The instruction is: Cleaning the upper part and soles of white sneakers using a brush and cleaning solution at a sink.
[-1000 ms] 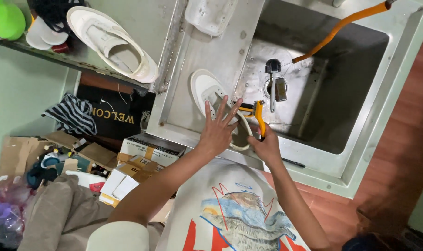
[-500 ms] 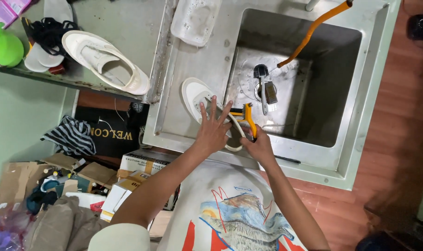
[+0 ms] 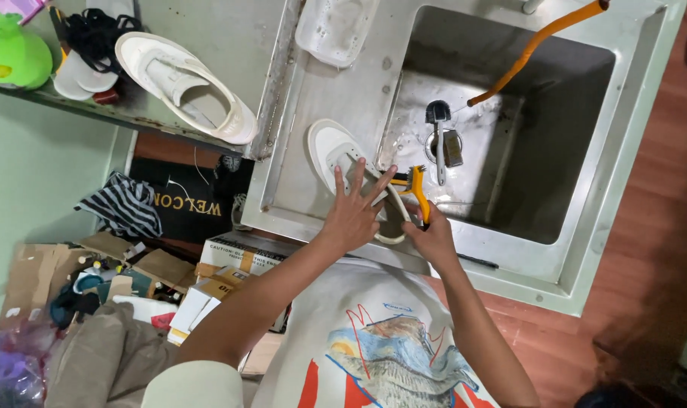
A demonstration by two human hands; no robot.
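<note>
Steel sink [image 3: 585,249], shoe [image 3: 332,147], brush [image 3: 417,189]

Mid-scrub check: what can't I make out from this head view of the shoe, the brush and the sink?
- Head view: the white shoe's heel and inside are hidden under the left hand.
- The yellow brush grip is covered by the right hand; bristle contact is too small to tell.
- The orange hose source is cut off by the top edge.
- The drain under the black brush is unclear.
</note>
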